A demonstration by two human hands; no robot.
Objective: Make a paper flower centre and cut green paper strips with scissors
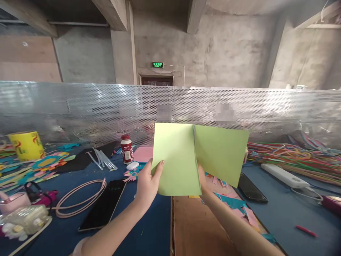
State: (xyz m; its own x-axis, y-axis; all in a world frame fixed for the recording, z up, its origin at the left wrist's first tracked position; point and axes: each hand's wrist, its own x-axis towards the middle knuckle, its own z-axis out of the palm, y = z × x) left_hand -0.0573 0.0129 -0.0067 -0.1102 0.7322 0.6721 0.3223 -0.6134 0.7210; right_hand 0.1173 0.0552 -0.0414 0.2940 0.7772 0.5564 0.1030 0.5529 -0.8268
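Note:
I hold a light green sheet of paper (183,156) upright in front of me, creased down its middle so two panels open like a book. My left hand (147,183) pinches the lower left edge, thumb on the front. My right hand (203,183) is mostly hidden behind the sheet near the fold, gripping its lower part. The paper hangs above the table edge and a brown wooden strip (194,227).
On the blue table lie a black phone (105,208), a pink cable (77,199), a small red-capped bottle (126,148), glue sticks (102,160), a yellow tape roll (26,145), paper scraps (231,202), a second phone (252,190), a white power strip (283,176) and coloured strips (295,156). A perforated metal screen (80,106) runs behind.

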